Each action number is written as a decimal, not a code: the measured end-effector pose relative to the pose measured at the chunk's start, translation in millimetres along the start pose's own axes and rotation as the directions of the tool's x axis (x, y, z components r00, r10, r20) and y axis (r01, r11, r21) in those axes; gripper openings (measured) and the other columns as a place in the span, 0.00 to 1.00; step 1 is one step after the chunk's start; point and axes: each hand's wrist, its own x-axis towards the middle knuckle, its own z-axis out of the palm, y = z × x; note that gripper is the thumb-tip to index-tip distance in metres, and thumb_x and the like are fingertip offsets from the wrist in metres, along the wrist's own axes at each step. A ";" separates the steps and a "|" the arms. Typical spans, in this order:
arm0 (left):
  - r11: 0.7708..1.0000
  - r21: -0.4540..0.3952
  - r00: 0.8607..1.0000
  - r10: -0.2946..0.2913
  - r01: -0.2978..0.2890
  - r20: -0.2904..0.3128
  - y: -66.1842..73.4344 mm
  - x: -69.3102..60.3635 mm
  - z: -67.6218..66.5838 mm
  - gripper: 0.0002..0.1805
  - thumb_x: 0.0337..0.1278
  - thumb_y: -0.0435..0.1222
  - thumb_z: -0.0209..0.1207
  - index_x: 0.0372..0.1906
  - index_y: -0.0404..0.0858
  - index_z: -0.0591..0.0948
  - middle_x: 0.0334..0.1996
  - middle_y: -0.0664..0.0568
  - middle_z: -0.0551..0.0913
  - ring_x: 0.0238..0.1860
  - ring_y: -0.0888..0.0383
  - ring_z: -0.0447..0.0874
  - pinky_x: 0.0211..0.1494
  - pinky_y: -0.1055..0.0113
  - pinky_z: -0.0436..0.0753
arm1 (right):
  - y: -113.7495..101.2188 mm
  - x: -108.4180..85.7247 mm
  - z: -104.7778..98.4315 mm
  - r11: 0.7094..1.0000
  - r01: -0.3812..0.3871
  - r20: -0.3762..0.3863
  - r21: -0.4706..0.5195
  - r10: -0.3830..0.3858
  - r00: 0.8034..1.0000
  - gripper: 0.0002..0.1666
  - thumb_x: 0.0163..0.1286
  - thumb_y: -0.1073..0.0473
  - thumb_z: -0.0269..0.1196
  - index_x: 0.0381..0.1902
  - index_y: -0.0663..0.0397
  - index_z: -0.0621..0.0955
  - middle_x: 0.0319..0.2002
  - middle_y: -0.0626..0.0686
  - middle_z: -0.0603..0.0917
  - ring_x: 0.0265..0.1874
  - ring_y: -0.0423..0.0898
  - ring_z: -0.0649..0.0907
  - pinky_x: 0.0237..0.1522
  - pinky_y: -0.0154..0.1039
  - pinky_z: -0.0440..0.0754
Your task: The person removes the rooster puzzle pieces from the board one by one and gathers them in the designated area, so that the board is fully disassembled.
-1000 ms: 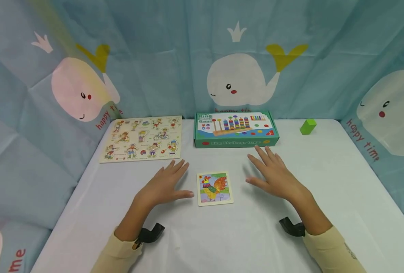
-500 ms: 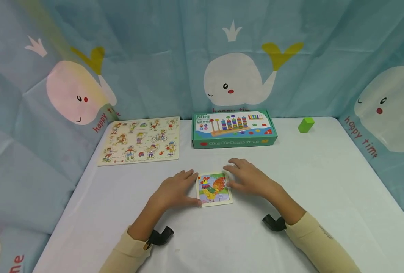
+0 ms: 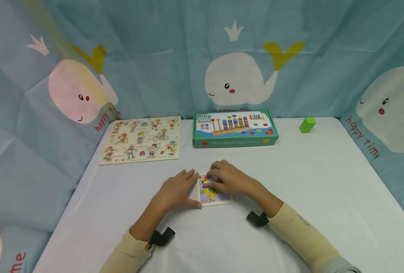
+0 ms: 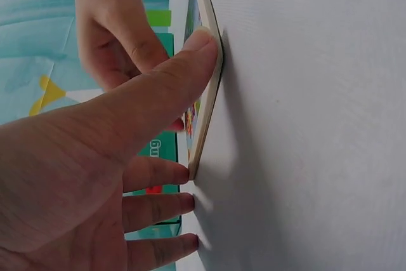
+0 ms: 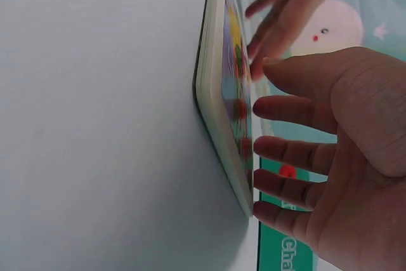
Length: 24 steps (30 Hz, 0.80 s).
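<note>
A small square jigsaw puzzle [image 3: 211, 196] with a rooster picture and pale wooden frame lies flat on the white tabletop. My left hand [image 3: 177, 191] rests at its left side, with the thumb on the near left corner and the other fingers fairly straight along the edge. From the right, my right hand [image 3: 234, 180] reaches over the picture and covers its upper right part. In the right wrist view, the right fingertips [image 5: 261, 144] touch or hover just over the picture, slightly bent and spread. No loose piece shows between them.
Behind the puzzle stands a green Ring Challenge Game box [image 3: 236, 131]. A wooden board with sports figures [image 3: 140, 140] lies back left, and a green block [image 3: 307, 125] stands back right. A blue whale-print curtain [image 3: 174, 76] hangs round the white table [image 3: 195, 242].
Both hands have come in from the sides to the puzzle. The left settled at its left edge, while the right kept moving left and now lies over the picture.
</note>
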 end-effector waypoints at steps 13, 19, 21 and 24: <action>1.000 0.022 1.000 0.009 -0.009 0.007 -0.1 0.3 1.9 0.57 0.45 0.65 0.69 0.76 0.37 0.65 0.75 0.42 0.63 0.74 0.40 0.59 0.68 0.44 0.70 | -9.2 10.5 10.2 1.000 -0.008 -0.016 -0.004 0.008 1.000 0.18 0.70 0.53 0.65 0.54 0.52 0.85 0.53 0.53 0.81 0.56 0.53 0.74 0.58 0.50 0.75; 1.000 0.022 1.000 0.005 -0.006 0.011 0.5 -0.3 0.2 0.56 0.46 0.64 0.69 0.76 0.36 0.65 0.75 0.42 0.62 0.74 0.39 0.58 0.68 0.44 0.69 | -11.0 14.4 10.7 0.999 -0.020 -0.046 0.032 0.021 0.999 0.15 0.71 0.55 0.65 0.51 0.55 0.85 0.52 0.53 0.80 0.56 0.54 0.74 0.60 0.50 0.74; 1.000 0.015 1.000 0.006 -0.006 0.009 0.7 -0.5 -0.2 0.56 0.47 0.64 0.70 0.75 0.36 0.66 0.75 0.42 0.62 0.74 0.39 0.58 0.68 0.43 0.69 | -11.3 16.3 10.5 0.998 -0.041 -0.046 0.048 0.043 0.998 0.13 0.71 0.56 0.64 0.50 0.55 0.86 0.52 0.53 0.80 0.56 0.53 0.74 0.61 0.49 0.74; 1.000 0.001 1.000 0.011 -0.011 0.009 1.2 -0.7 -0.2 0.55 0.47 0.63 0.70 0.75 0.36 0.66 0.75 0.41 0.62 0.74 0.38 0.58 0.68 0.42 0.69 | -11.3 17.6 11.0 0.995 -0.068 -0.032 0.073 0.071 0.997 0.13 0.72 0.58 0.62 0.50 0.56 0.86 0.53 0.54 0.80 0.58 0.54 0.74 0.63 0.50 0.73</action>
